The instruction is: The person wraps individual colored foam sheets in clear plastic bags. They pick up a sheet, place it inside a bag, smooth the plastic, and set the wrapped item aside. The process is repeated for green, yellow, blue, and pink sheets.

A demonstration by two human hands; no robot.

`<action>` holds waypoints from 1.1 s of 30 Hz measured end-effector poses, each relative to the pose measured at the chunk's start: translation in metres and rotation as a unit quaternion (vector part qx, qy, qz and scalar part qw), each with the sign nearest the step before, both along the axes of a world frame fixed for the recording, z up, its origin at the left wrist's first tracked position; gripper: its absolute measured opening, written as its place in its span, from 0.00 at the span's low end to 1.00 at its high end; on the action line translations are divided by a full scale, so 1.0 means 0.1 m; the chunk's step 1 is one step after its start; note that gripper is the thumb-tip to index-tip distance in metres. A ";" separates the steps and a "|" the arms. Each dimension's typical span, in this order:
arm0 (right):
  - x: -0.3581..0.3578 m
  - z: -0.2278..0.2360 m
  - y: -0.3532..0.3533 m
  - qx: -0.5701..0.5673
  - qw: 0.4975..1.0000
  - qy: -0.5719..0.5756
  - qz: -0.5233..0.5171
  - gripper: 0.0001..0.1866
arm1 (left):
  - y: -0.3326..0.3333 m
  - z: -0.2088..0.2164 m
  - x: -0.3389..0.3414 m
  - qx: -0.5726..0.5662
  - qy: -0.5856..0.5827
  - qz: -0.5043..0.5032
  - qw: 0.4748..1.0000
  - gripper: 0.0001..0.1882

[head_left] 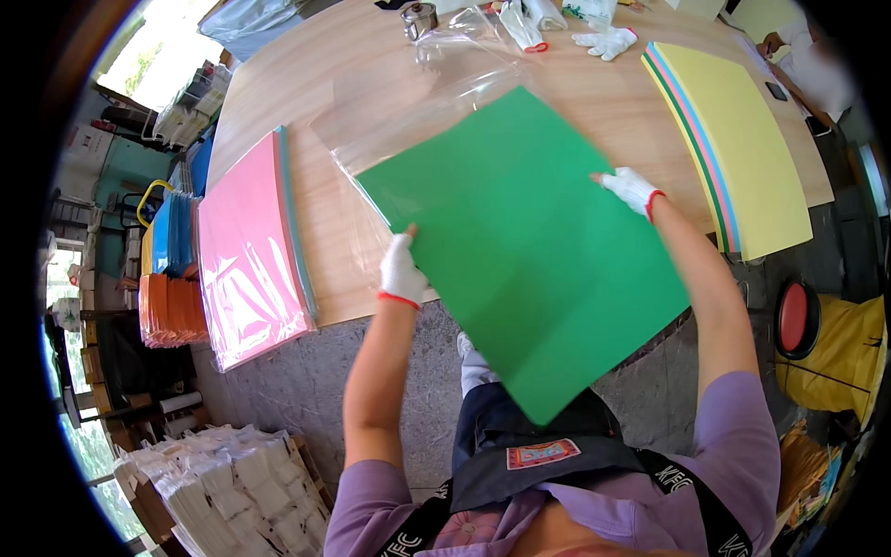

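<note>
A large green sheet of paper or card (548, 260), perhaps a stack, is held tilted over the table's near edge. My left hand (403, 271), in a white fingerless glove with a red cuff, grips its left edge with the thumb on top. On the opposite edge my right hand (631, 190), gloved the same way, pinches the green sheet, thumb on its upper face. A clear plastic bag (345, 139) lies on the table (306, 84), and the sheet's far left part appears to be inside its mouth. The fingers beneath the sheet are hidden.
Pink sheets in clear wrap (246, 251) lie at the table's left edge. A fanned stack of yellow, blue, pink and green sheets (742, 148) lies at the right. A metal cup (419, 19) and a white glove (605, 41) sit far back. Wrapped bundles (223, 483) stand lower left.
</note>
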State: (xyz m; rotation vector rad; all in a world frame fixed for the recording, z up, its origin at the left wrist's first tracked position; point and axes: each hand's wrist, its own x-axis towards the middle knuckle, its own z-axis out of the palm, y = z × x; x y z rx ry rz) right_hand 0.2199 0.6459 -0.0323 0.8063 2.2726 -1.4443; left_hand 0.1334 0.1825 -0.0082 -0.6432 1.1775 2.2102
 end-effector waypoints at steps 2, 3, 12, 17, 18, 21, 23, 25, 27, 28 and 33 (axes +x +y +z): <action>-0.07 -0.01 -0.17 -0.053 0.999 0.001 0.008 0.31 | -0.34 -0.08 -0.23 -0.010 -0.005 -0.022 1.000 0.14; -0.01 0.02 -0.33 -0.062 0.998 -0.019 0.024 0.32 | -0.48 -0.10 -0.24 -0.020 -0.006 -0.028 0.999 0.14; 0.06 -0.21 -0.81 -0.129 0.973 0.177 -0.078 0.27 | -1.36 -0.58 0.05 -0.080 0.039 -0.030 0.996 0.13; -0.45 -0.17 -0.76 -0.047 0.965 0.255 -0.035 0.24 | -1.23 -0.55 -0.01 -0.080 0.034 -0.020 0.996 0.14; -0.56 -0.15 -0.76 -0.058 0.969 0.238 -0.026 0.22 | -1.20 -0.52 -0.02 -0.078 0.037 -0.024 0.996 0.14; -0.59 -0.22 -0.76 -0.203 0.954 0.211 -0.058 0.16 | -1.06 -0.42 0.08 -0.061 0.039 0.008 0.997 0.14; -0.49 -0.19 -0.81 -0.277 0.935 0.204 -0.090 0.13 | -1.04 -0.37 0.21 -0.042 0.048 0.045 0.997 0.15; -0.30 -0.11 -0.88 -0.287 0.928 0.199 -0.127 0.11 | -1.07 -0.35 0.38 -0.024 0.055 0.071 0.996 0.17; -0.11 0.00 -1.01 -0.289 0.921 0.194 -0.175 0.09 | -1.12 -0.37 0.54 -0.017 0.045 0.077 0.996 0.18; 0.00 0.01 -1.01 -0.291 0.921 0.185 -0.182 0.09 | -1.13 -0.38 0.61 -0.021 0.046 0.074 0.996 0.19; 0.43 -0.22 -0.83 -0.257 0.932 0.184 -0.176 0.07 | -1.14 -0.28 0.92 -0.061 0.072 0.059 0.994 0.19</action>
